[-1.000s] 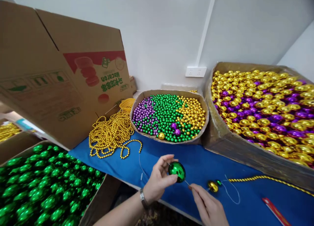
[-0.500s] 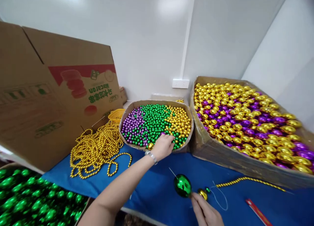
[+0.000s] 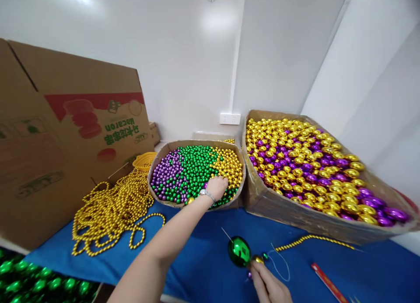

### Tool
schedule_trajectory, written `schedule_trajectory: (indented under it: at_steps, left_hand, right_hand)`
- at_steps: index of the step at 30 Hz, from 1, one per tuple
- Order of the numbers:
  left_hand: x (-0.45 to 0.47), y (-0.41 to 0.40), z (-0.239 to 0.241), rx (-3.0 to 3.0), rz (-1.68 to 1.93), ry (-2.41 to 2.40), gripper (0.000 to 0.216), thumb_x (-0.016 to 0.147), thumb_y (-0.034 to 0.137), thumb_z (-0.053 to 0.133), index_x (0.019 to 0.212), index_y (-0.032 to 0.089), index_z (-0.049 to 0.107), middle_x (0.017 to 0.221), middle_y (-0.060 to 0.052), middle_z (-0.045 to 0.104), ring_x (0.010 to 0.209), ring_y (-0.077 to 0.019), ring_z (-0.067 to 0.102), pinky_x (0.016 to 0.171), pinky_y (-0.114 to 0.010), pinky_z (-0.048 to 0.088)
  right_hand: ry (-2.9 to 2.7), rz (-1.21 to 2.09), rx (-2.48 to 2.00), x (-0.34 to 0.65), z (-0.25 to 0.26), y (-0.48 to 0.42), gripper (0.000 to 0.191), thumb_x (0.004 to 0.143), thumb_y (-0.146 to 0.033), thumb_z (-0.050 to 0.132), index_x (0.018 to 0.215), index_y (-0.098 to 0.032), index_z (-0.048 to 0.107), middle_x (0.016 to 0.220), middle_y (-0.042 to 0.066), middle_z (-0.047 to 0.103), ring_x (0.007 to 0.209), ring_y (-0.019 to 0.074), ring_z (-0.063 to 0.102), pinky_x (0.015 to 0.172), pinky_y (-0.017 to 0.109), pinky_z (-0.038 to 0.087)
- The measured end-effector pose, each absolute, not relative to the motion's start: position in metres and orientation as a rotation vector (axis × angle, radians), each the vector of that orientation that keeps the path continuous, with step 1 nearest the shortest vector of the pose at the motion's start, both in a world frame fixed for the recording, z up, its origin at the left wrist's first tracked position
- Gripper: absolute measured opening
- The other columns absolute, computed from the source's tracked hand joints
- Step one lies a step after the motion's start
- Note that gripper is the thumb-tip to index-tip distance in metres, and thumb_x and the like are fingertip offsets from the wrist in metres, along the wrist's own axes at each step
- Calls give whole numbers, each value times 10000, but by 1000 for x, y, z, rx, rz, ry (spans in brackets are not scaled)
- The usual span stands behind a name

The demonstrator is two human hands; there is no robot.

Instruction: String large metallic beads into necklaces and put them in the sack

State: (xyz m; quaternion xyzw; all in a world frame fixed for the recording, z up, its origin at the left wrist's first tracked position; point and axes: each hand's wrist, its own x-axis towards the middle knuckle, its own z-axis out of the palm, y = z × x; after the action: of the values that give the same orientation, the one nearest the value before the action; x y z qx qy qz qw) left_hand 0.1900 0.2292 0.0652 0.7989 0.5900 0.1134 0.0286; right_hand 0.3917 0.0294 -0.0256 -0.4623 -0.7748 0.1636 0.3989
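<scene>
My left hand reaches into a round cardboard tray of small purple, green and gold beads. Its fingers are curled down among the green and gold ones, and what they grip is hidden. My right hand is at the bottom edge, pinching a strand just behind a big shiny green ball. The fingertips touch a gold bead beside that ball. A thin needle tip sticks out of the ball's far side. A loop of thread and a gold beaded strand trail off to the right on the blue cloth.
A large box of gold and purple balls stands at the right. A heap of gold bead chains and a yellow basket lie left of the tray, before a tilted carton. Green balls fill a box bottom left. A red ruler lies bottom right.
My left hand let go of the green ball and reached forward into the bead tray. The ball stayed by my right hand. The view tilted up and shifted left.
</scene>
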Motion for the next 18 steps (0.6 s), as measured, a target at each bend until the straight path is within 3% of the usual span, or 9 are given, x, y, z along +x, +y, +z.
schedule_trajectory:
  at_steps: [6, 11, 15, 18]
  left_hand:
    - [185, 213, 77, 2263, 700, 1673, 195, 795, 57, 492, 941, 119, 606, 998, -152, 595, 966, -249, 580, 841, -395, 454]
    - [179, 160, 74, 1840, 1016, 1283, 263, 893, 279, 451, 1059, 130, 590, 937, -102, 654, 800, -174, 638, 705, -284, 501]
    - [173, 119, 63, 992, 1189, 782, 271, 773, 303, 663, 969, 117, 641, 927, -105, 660, 746, -155, 641, 684, -267, 493]
    - [171, 105, 59, 806, 1202, 723, 259, 712, 255, 732, 918, 110, 671, 892, -95, 667, 715, -136, 634, 664, -245, 485]
  right_hand:
    - [-1924, 333, -1133, 390, -18, 32, 282, 941, -340, 381, 990, -195, 618, 882, 77, 732, 781, 167, 708, 636, 145, 541]
    - [-1887, 234, -1156, 395, -11, 35, 247, 939, -314, 389, 984, -191, 598, 880, 69, 729, 754, 148, 707, 644, 143, 535]
    - [-1887, 141, -1136, 391, -7, 35, 237, 934, -300, 397, 980, -187, 601, 848, 57, 731, 731, 153, 707, 667, 167, 539]
    - [-1914, 111, -1127, 386, -5, 34, 250, 938, -289, 379, 959, -184, 605, 863, 65, 730, 717, 154, 706, 649, 177, 539]
